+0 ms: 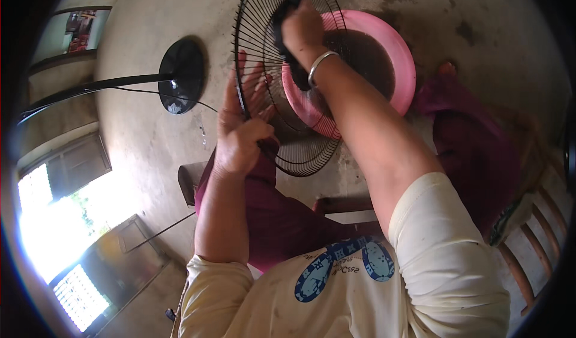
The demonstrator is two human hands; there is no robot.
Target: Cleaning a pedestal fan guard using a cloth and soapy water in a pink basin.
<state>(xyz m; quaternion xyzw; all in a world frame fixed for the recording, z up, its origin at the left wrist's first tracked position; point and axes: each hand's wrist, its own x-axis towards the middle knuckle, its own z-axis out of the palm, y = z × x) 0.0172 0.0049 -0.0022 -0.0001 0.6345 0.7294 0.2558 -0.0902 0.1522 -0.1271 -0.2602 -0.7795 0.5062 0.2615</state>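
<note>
By the round pink plastic basin (405, 68), wiping seems unfinished: left grip (239, 135) clasps a black wire guard (264, 38), right grip (304, 30) clenches a black wad (279, 29).

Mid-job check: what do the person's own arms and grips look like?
The left sleeve and right sleeve are short, loose and cream-coloured. No gloves show on the left grip or right grip. A silver-coloured bangle circles the right wrist; the left wrist shows none.

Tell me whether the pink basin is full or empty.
Not empty: the pink basin holds murky, dark liquid, with pink showing above it. The fan guard covers part, so exactly how full, I cannot tell.
</note>
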